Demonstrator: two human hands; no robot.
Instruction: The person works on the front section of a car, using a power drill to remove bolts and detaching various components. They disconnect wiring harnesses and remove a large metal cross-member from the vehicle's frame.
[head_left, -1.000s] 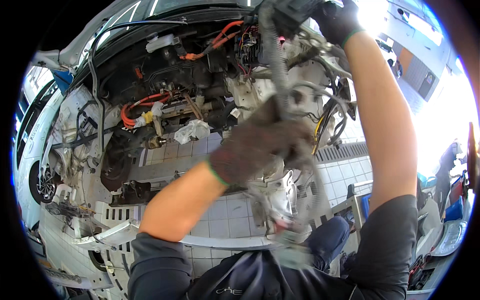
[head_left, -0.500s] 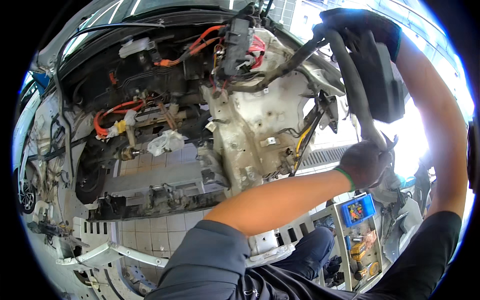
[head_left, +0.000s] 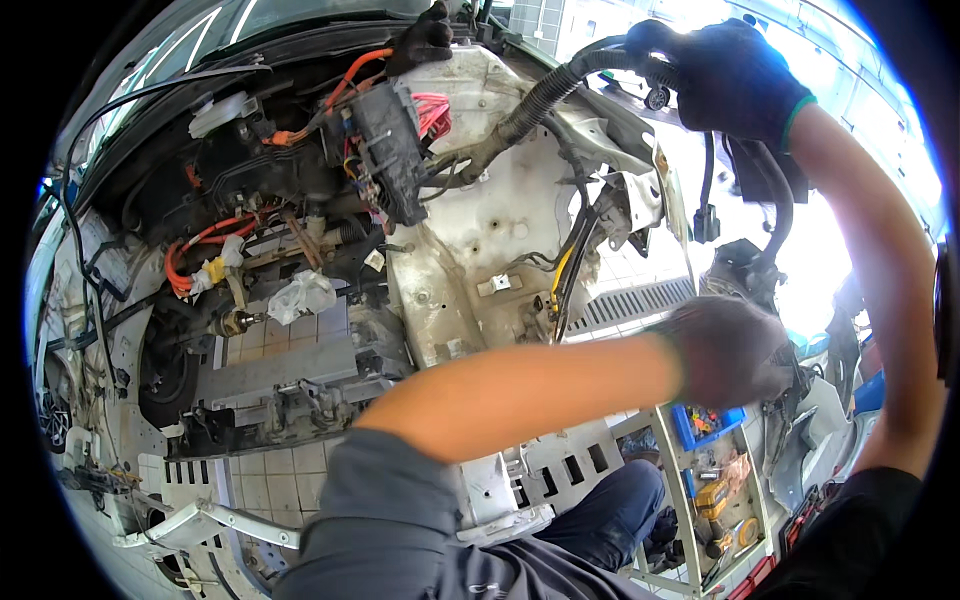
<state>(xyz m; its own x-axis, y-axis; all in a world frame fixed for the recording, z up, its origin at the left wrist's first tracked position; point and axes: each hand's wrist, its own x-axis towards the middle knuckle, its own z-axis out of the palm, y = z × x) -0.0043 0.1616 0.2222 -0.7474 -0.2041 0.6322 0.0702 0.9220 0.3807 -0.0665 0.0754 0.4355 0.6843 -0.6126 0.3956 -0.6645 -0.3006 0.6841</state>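
Note:
I look down into a stripped car engine bay. My right hand (head_left: 735,75), in a dark glove, is raised at the upper right and grips a thick black corrugated wiring harness (head_left: 545,95) that runs left to a black fuse box (head_left: 385,150) with pink wires. My left hand (head_left: 730,350), also gloved, reaches across to the right and is closed on the lower, hanging end of the same harness (head_left: 775,215). A black connector (head_left: 706,222) dangles between the hands. A white inner wing panel (head_left: 480,240) lies under the harness.
Orange high-voltage cables (head_left: 200,245) and a white rag (head_left: 300,295) lie in the bay at the left. A white trolley with a blue bin (head_left: 712,425) and tools stands at the lower right. A floor drain grate (head_left: 630,300) shows behind.
My left hand has swung from the middle of the view to the right side, following the harness. The harness bundle has come out to the right, and my view has shifted.

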